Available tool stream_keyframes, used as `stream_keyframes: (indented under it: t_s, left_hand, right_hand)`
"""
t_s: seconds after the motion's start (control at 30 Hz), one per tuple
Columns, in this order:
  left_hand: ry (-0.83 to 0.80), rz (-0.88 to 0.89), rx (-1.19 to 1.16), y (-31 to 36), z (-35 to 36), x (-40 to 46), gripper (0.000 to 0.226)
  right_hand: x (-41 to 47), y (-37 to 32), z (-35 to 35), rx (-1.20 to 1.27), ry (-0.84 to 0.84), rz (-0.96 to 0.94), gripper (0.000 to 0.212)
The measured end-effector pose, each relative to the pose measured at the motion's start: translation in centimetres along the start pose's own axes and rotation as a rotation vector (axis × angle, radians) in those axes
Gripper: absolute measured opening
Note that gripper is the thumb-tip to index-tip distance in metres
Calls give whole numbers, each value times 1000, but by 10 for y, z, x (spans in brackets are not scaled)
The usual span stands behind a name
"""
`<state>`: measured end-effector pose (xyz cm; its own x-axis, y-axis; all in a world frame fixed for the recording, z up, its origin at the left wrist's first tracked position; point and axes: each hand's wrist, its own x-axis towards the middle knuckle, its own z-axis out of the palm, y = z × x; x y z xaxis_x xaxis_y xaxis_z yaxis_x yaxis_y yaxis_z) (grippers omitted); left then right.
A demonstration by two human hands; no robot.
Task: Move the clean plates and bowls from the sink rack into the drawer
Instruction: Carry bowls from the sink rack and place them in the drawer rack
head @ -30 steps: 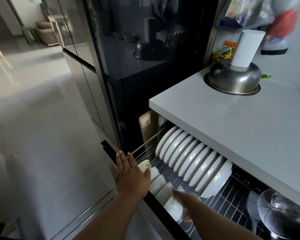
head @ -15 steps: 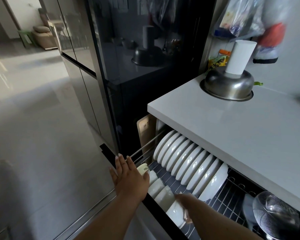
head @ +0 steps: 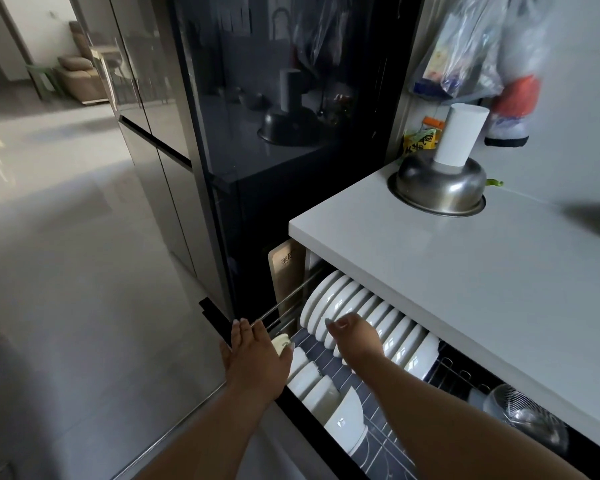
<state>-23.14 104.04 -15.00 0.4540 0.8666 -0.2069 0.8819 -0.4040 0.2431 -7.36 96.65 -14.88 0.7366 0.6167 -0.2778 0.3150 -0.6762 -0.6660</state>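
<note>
The left hand (head: 255, 356) lay with straight fingers on the pulled-out drawer's front edge (head: 215, 315), holding nothing; the right hand (head: 355, 337), loosely curled and empty, hovered over the upright white plates (head: 368, 315). White bowls (head: 326, 400) stood just beside the left hand in the drawer's wire rack, under the overhanging countertop (head: 447, 271), which carried an upturned steel bowl (head: 439, 187).

You face a glossy dark cabinet (head: 291, 133) beside a white countertop (head: 465, 278); grey tiled floor (head: 66, 271) runs to a beige sofa (head: 78, 77).
</note>
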Motion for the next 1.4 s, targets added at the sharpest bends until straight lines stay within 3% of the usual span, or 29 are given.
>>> stream_keyframes:
  t_s: [0.17, 0.4, 0.57, 0.73, 1.03, 1.23, 1.4]
  left_hand:
    - [56, 77, -35, 9, -29, -18, 68]
    - [-8, 220, -226, 36, -49, -60, 53]
    - [-18, 325, -177, 72, -55, -89, 40]
    - [-62, 441, -123, 119, -51, -121, 51]
    - [-86, 664, -81, 209, -45, -186, 47]
    - [-93, 807, -83, 282, -28, -253, 35]
    - [-137, 928, -44, 340, -4, -326, 43]
  right_hand:
    - [-29, -17, -28, -35, 78, -160, 33]
    - [-80, 0, -79, 3, 239, -160, 32]
    - [-115, 28, -123, 43, 356, -112, 29]
    - [-152, 69, -161, 58, 448, -31, 31]
    - [-217, 142, -235, 140, 637, 102, 30]
    - [-273, 202, -297, 125, 772, 170, 33]
    - [-336, 262, -341, 150, 886, 228, 33]
